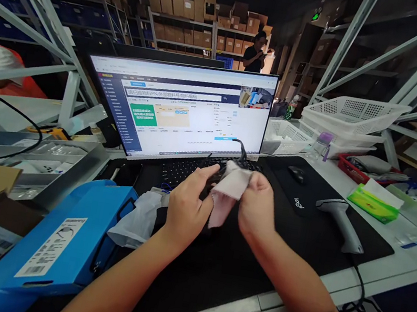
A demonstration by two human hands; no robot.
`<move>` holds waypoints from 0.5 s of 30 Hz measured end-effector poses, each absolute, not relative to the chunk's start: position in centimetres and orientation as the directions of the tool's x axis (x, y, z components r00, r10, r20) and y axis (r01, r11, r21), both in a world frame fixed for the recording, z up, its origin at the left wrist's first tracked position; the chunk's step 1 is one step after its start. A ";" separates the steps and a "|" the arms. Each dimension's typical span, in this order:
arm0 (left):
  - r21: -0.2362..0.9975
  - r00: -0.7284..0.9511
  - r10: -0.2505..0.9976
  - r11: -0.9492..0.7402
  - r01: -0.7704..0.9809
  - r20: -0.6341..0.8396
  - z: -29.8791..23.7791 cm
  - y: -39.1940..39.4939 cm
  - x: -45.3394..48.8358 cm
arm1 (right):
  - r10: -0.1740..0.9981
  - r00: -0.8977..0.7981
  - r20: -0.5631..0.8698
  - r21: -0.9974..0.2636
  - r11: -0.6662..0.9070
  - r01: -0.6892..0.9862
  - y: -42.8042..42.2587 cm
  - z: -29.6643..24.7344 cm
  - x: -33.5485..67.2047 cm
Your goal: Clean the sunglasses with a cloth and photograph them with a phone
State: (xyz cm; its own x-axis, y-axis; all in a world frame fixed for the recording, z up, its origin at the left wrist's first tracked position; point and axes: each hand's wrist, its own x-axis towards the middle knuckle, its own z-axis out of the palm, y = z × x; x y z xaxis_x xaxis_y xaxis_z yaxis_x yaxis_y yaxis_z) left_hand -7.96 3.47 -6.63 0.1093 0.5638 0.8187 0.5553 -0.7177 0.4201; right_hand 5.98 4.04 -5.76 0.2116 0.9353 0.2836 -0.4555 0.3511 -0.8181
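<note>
One computer monitor (194, 121) stands beyond the person's two hands. The right hand (258, 207) is closed on a pale pink, zigzag-edged cloth (228, 191) hanging between both hands; the left hand (190, 203) grips black glasses (242, 152), also between the hands, mostly hidden by cloth and fingers, one curved temple rising above.

1 lit monitor (195, 116) is set behind a keyboard (182, 171); a mouse (296, 174) and a grey scanner (341, 221) are laid on black matting (222, 265). White baskets (353, 115) are stacked near 1 red tray (346, 165).
</note>
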 end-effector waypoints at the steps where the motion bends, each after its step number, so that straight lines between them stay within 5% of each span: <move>1: 0.460 0.087 0.587 -0.710 0.534 0.805 -6.7 3.6 -8.2 | 0.910 0.230 0.344 -0.828 0.410 -0.383 3.6 -6.4 5.2; 4: 0.478 0.111 0.597 -0.728 0.491 0.795 -6.4 3.7 -8.8 | 0.908 0.145 0.392 -0.848 0.418 -0.325 3.2 -6.7 4.7; 11: 0.347 0.285 0.535 -0.787 0.510 0.795 -5.4 3.6 -8.7 | 0.994 0.045 0.099 -0.813 0.107 -0.573 5.0 -2.8 9.1; 15: 0.403 0.185 0.573 -0.736 0.544 0.798 -5.6 3.4 -8.8 | 0.942 0.215 0.258 -0.861 0.325 -0.391 3.7 -5.0 6.8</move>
State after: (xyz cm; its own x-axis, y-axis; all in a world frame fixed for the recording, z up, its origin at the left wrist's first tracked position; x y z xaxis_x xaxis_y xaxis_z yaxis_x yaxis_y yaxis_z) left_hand -8.76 3.45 -5.61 0.1848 0.5735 0.7981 0.5438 -0.7361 0.4030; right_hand 6.77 3.74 -4.98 0.2151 0.9418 0.2582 -0.3912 0.3254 -0.8609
